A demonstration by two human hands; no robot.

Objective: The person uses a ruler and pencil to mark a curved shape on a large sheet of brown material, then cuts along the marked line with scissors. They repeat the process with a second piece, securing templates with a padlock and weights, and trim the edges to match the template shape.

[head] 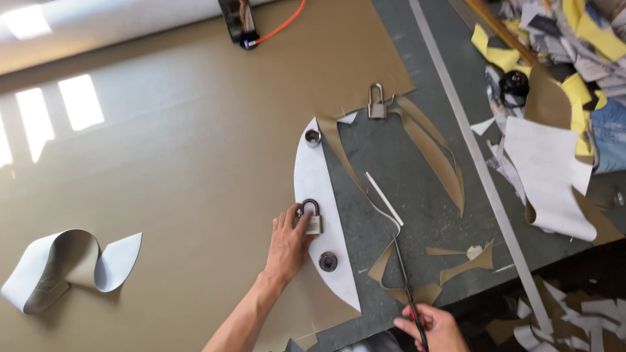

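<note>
A curled white offcut [68,261] lies far left on the tan sheet [182,150]. The left hand [287,244] rests flat, fingers spread, fingertips touching a padlock [312,218] that sits on the white curved pattern piece [319,215] — a round weight [328,261] lies just below it, another [312,137] near the top, a second padlock [376,102] beyond. At the bottom edge the right hand [433,326] has its fingers clamped on a long thin black cutting tool [403,274] whose tip meets the pattern's edge.

Single head view, steeply down over cutting table [417,215], close
</note>
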